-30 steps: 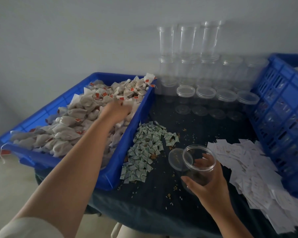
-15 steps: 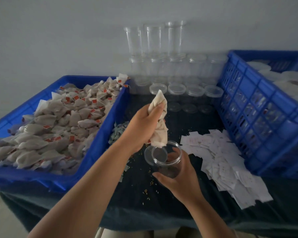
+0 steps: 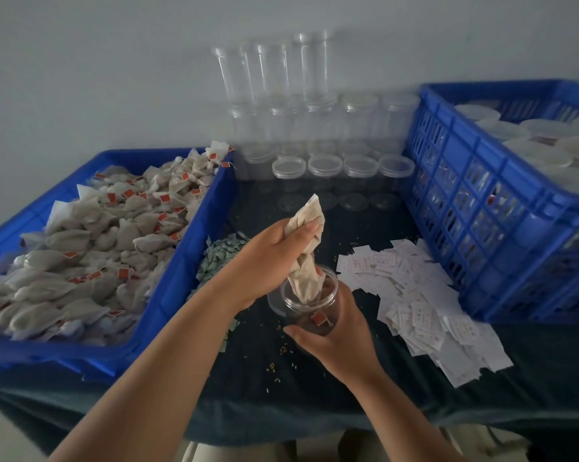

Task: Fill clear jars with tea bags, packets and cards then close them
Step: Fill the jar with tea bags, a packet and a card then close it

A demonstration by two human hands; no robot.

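Right hand point(image 3: 335, 335) fingers point(image 3: 298, 331) wrapped round clear jar point(image 3: 310, 311), held just above bench point(image 3: 281, 388). Left hand point(image 3: 268, 258) clenched on bunched tea bags point(image 3: 306, 261), lower end inside jar mouth. Cards point(image 3: 421, 295) right, packets point(image 3: 221, 258) left. Blue tray point(image 3: 188, 261) of tea bags beside. Empty jars point(image 3: 325, 168) stacked at the wall.

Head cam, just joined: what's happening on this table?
A person is loading a clear jar. The left hand grips a bunch of tea bags, lower end already inside the open jar, which the right hand holds at the dark table. An orange tag shows near the jar's bottom. Green packets and white cards lie in piles on the table either side, apparently none in the jar yet. More bags fill the blue bin at left; empty jars stand at the back.
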